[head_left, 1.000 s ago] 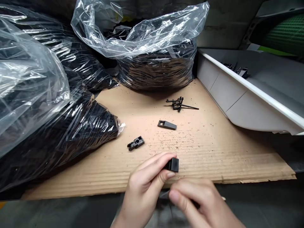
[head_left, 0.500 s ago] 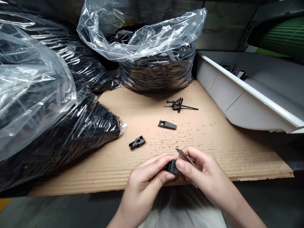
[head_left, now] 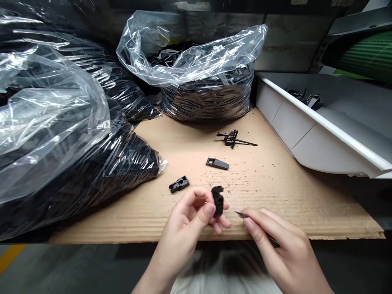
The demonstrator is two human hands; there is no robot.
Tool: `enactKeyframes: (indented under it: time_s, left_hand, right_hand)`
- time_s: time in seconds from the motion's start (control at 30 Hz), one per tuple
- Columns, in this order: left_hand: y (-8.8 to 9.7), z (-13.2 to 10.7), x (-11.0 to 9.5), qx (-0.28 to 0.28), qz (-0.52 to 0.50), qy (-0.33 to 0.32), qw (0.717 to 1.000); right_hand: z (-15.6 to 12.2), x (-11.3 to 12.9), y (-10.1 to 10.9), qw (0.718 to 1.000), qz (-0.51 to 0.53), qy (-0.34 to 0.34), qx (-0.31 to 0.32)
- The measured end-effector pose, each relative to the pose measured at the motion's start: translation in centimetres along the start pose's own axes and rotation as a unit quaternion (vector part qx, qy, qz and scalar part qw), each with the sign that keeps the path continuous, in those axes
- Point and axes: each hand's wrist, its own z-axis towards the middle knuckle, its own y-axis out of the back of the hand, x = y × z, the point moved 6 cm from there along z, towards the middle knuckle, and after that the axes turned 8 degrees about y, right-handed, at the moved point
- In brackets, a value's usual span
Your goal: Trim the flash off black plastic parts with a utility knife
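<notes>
My left hand (head_left: 191,220) pinches a small black plastic part (head_left: 217,201) upright between thumb and fingers, just above the front edge of the cardboard sheet (head_left: 275,192). My right hand (head_left: 277,241) grips a thin metal blade (head_left: 241,214) whose tip points left toward the part, a short gap away. On the cardboard lie a black clip-shaped part (head_left: 179,184), a flat black wedge part (head_left: 217,163) and a black sprue of thin rods (head_left: 234,139).
Clear plastic bags full of black parts stand at the left (head_left: 61,134) and at the back (head_left: 205,81). A white tray (head_left: 321,126) holding a few black pieces borders the right. Dark shavings speckle the cardboard.
The left hand has turned the black part upright and lifted it a little. The right hand drew the blade off the part and down to the right.
</notes>
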Motion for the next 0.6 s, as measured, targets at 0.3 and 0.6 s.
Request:
enactKeyframes:
  time_s: [0.3,0.6]
  left_hand:
    - [0.6,0.1,-0.4,-0.028,0.180,-0.003,0.983]
    - [0.4,-0.4,-0.9,-0.027,0.248,-0.077,0.965]
  right_hand:
    - [0.4,1.1,0.5,0.994,-0.080,0.078,-0.003]
    - [0.4,1.6,0.7,0.992,-0.079,0.096,0.006]
